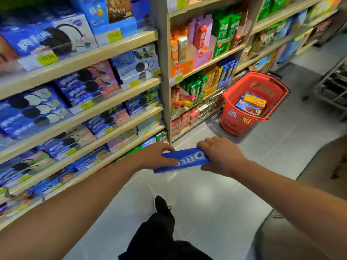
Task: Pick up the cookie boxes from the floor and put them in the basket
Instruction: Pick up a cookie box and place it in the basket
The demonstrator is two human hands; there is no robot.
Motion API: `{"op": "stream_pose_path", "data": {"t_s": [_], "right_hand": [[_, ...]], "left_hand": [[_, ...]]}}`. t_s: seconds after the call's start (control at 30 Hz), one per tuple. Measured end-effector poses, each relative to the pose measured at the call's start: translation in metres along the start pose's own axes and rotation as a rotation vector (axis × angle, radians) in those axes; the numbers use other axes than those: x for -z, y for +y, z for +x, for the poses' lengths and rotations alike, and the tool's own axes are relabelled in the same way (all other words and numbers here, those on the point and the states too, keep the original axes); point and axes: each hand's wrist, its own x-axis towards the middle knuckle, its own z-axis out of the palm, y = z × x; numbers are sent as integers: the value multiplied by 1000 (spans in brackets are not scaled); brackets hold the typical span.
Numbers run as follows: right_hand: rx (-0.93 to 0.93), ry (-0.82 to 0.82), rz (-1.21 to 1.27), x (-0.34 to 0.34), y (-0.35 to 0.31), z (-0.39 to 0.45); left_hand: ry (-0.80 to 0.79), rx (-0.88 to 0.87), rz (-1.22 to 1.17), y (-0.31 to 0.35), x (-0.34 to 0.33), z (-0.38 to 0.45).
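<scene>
I hold a blue cookie box (185,160) with white lettering between both hands, above the grey floor. My left hand (156,156) grips its left end, thumb on the near face. My right hand (219,155) grips its right end, fingers curled over the top edge. A red plastic basket (236,121) stands on the floor ahead and to the right, close to the shelves. Inside it lie a yellow cookie box (254,101) and a blue cookie box (247,108).
Tall shelves (105,102) packed with cookie boxes run along the left and continue past the basket. A metal rack (332,85) stands at the right. My leg and black shoe (162,205) are below the hands. Grey tiled floor (216,203) stretches toward the basket.
</scene>
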Motion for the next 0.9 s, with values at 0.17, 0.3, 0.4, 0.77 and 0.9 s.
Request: {"op": "stream_pose_path", "data": {"t_s": [0.17, 0.3, 0.4, 0.77, 0.9], "right_hand": [[-131, -31, 192, -9, 73, 40], [-263, -32, 326, -13, 137, 67], [-387, -86, 397, -16, 187, 79], [-578, -99, 484, -39, 331, 92], [-590, -94, 496, -63, 409, 99]], "left_hand": [[222, -263, 229, 33, 9, 79], [236, -319, 347, 59, 30, 165], [165, -360, 383, 89, 44, 230], [-26, -524, 518, 186, 55, 398], [-33, -560, 570, 228, 44, 466]]}}
